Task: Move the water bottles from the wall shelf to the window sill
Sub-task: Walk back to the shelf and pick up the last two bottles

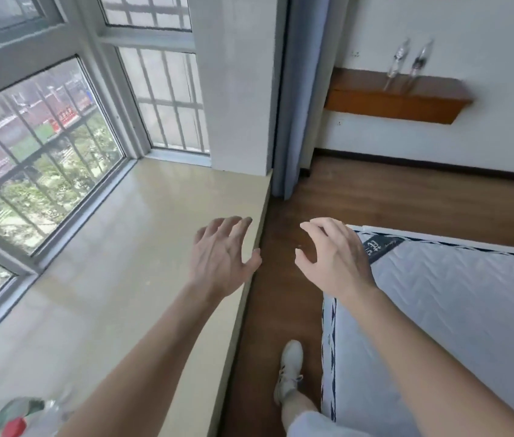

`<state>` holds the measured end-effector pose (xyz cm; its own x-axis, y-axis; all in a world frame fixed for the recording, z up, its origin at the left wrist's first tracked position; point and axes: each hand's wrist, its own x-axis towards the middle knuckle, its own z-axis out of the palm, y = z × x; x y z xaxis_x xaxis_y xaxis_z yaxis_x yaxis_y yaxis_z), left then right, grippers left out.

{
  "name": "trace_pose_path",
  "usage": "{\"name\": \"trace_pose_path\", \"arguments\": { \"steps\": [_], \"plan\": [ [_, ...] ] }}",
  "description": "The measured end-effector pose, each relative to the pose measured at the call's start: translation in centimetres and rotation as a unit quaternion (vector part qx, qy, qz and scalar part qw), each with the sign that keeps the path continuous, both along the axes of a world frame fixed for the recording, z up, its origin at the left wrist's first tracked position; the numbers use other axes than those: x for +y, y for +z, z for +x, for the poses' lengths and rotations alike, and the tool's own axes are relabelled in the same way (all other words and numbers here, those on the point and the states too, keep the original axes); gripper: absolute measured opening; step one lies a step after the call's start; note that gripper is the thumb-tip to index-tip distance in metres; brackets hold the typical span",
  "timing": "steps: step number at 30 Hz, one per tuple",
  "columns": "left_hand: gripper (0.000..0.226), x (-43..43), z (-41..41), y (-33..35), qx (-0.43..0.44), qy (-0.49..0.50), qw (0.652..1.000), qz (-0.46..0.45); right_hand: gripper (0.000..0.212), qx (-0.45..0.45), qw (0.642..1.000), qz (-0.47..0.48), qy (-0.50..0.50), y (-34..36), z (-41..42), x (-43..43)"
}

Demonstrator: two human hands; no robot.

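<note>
Two clear water bottles (407, 63) stand side by side on the brown wooden wall shelf (394, 99) at the upper right. The wide beige window sill (107, 234) fills the left half of the view. At its near left corner stand clear bottles (25, 414), one with a red cap, blurred and partly cut off. My left hand (224, 257) hovers over the sill's right edge, fingers relaxed, holding nothing. My right hand (334, 257) hangs over the floor by the mattress corner, fingers loosely curled and empty.
A white quilted mattress (445, 310) lies at the right. A narrow strip of brown wooden floor (274, 279) runs between it and the sill toward the shelf. A grey-blue curtain (299, 89) hangs beside the white pillar (236, 83). My foot in a white shoe (288, 367) is on the floor.
</note>
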<state>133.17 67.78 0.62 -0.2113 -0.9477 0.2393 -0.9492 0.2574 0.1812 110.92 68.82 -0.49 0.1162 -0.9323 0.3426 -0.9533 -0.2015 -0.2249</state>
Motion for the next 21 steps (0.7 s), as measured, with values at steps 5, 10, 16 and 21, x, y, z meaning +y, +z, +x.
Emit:
{"name": "trace_pose_path", "arguments": {
  "steps": [5, 10, 16, 21],
  "plan": [
    [0.059, -5.8, -3.2, -0.2, -0.009, -0.028, 1.0, -0.004, 0.044, -0.018, 0.999, -0.017, -0.027, -0.7, -3.0, -5.0],
    [0.06, -14.2, -6.8, -0.4, -0.02, -0.039, 0.999, -0.005, 0.045, -0.022, 0.999, -0.013, -0.033, -1.6, -6.3, -12.9],
    [0.061, -25.0, -12.6, -0.6, -0.02, -0.042, 0.999, -0.002, 0.043, -0.019, 0.999, -0.006, -0.043, -1.7, -11.7, -22.7],
    [0.057, -32.1, -17.1, 0.3, -0.015, -0.059, 0.998, -0.011, 0.043, -0.016, 0.998, 0.0, -0.059, -1.5, -16.1, -28.7]
  ]
}}
